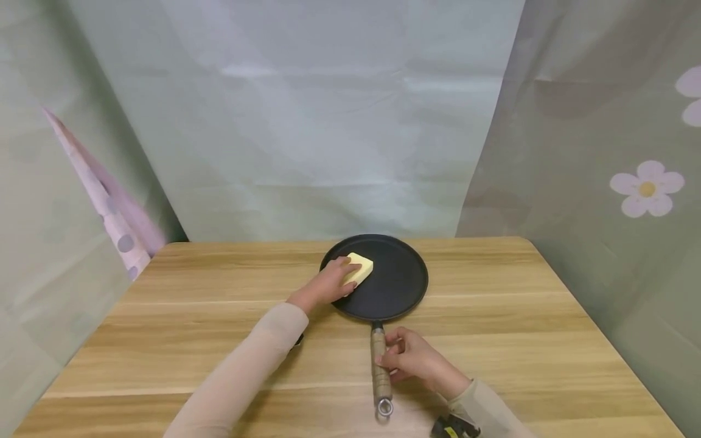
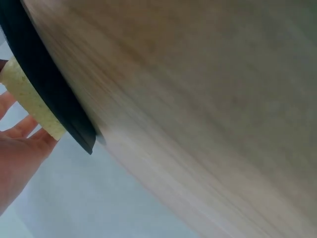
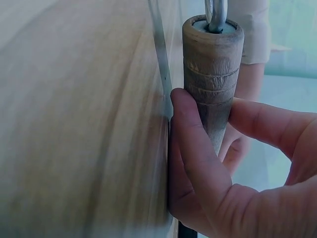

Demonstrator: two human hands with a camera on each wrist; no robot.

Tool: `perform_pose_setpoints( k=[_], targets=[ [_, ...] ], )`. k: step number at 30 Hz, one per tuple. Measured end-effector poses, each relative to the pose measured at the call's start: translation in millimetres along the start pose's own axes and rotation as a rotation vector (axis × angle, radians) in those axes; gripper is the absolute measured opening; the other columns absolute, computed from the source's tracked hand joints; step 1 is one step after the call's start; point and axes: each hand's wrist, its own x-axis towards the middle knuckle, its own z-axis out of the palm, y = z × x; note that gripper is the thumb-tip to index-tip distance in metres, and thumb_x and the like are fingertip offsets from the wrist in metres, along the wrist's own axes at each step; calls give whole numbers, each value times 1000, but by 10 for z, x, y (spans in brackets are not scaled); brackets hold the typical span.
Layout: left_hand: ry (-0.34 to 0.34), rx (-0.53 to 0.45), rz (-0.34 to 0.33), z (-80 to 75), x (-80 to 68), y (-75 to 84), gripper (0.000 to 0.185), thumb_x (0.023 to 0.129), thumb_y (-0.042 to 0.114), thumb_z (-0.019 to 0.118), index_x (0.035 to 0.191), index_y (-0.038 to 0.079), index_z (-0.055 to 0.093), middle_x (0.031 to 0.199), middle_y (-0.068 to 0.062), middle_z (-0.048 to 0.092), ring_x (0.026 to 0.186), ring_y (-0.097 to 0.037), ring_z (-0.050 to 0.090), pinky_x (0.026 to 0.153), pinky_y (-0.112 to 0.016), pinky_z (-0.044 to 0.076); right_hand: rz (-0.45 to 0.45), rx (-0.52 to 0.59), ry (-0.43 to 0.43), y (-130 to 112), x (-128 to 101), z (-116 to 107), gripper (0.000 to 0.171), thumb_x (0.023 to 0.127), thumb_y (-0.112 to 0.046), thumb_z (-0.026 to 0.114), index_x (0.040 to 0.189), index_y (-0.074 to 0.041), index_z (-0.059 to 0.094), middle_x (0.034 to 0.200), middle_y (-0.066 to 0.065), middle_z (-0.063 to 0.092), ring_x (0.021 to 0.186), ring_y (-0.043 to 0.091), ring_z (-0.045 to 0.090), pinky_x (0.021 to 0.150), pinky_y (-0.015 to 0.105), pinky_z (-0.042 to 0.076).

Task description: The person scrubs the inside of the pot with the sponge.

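A flat black round pan [image 1: 397, 277] lies on the wooden table, its wooden handle [image 1: 379, 365] pointing toward me. My left hand [image 1: 330, 281] grips a pale yellow sponge [image 1: 362, 267] against the left part of the pan's surface. In the left wrist view, the fingers spread over the sponge [image 2: 30, 99], which sits flat on the pan [image 2: 49, 74]. My right hand [image 1: 416, 360] pinches the handle from the right side. The right wrist view has thumb and fingers on either side of the handle [image 3: 213, 69], near its ringed end.
The wooden table [image 1: 520, 340] extends to both sides of the pan. A pale curtain [image 1: 328, 121] hangs behind the table's far edge, and a flowered one [image 1: 602, 182] hangs on the right. A dark wrist device [image 1: 456, 427] is on the right forearm.
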Motion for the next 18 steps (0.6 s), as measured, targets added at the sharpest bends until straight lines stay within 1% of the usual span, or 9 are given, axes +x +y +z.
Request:
perform_pose_setpoints(
  k=[5,8,18],
  targets=[
    [3,15,5,8,7,0,47,95,18,61,138,4,52,142,-30,39,130,-45,38,109,-50,32,2,-16,2,-20,-13,-9,43,83,-3,69,114,11,44,86,13,56,67,18,63,63,37,58],
    [-7,21,3,15,-9,4,47,94,19,62,138,5,52,143,-28,39,131,-44,38,109,-49,32,4,-20,-3,-19,-15,-13,43,83,-4,69,114,11,44,86,13,56,68,19,63,64,38,58],
    [-10,31,-2,32,-41,43,46,94,18,62,137,6,53,142,-27,40,131,-44,38,107,-50,35,-7,0,-24,-7,-6,-20,42,83,-3,69,114,10,44,85,12,54,69,19,62,64,38,58]
  ],
)
